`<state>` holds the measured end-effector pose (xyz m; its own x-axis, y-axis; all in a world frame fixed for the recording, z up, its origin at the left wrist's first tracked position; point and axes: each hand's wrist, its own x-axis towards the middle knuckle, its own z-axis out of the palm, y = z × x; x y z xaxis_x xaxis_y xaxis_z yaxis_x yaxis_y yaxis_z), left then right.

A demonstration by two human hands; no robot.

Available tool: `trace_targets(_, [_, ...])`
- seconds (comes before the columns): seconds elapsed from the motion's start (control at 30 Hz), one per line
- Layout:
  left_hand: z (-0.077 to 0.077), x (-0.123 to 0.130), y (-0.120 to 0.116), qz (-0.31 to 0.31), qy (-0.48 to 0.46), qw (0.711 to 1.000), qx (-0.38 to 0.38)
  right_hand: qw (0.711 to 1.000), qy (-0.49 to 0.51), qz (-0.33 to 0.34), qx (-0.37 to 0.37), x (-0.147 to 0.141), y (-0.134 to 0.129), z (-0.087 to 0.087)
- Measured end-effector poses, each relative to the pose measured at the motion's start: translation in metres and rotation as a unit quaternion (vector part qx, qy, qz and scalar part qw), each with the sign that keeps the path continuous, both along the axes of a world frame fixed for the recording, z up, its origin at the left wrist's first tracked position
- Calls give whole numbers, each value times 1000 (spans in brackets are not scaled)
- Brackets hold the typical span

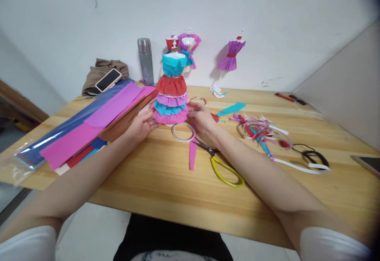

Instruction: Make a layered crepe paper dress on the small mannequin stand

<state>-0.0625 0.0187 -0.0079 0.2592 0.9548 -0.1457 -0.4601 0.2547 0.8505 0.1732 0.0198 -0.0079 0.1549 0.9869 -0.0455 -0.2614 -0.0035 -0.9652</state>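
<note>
Tiered paper dress (171, 86): upright on its mannequin (175, 40), on the table (142, 191) before me. My left hand (141, 126), half open, touches the hem's left edge; my right hand (202, 114), curled, meets the right, pinch unverifiable. Light, even pressure advisable, sparing ruffles. Scissors (211, 151) lie near my right wrist.
</note>
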Motion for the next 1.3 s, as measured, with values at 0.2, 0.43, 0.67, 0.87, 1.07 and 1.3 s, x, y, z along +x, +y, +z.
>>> trace_targets(0.2, [-2, -1, 0, 23, 7, 1000, 6, 1000, -4, -4, 4, 3, 3, -5])
trace_targets(0.43, [-4, -4, 3, 14, 5, 1000, -12, 1000, 21, 1, -10, 3, 2, -3])
trace_targets(0.67, [-1, -3, 1, 5, 20, 999, 26, 998, 38, 47, -18, -1, -3, 4])
trace_targets(0.87, [-2, -3, 6, 75, 165, 982, 57, 998, 46, 40, -28, 2, 2, 4])
trace_targets(1.07, [-1, 7, 18, 33, 282, 953, 102, 995, 62, 66, -47, 0, -2, 7])
trace_targets(1.3, [10, 20, 31, -47, 375, 909, 177, 993, 75, 64, -60, -2, -3, 7])
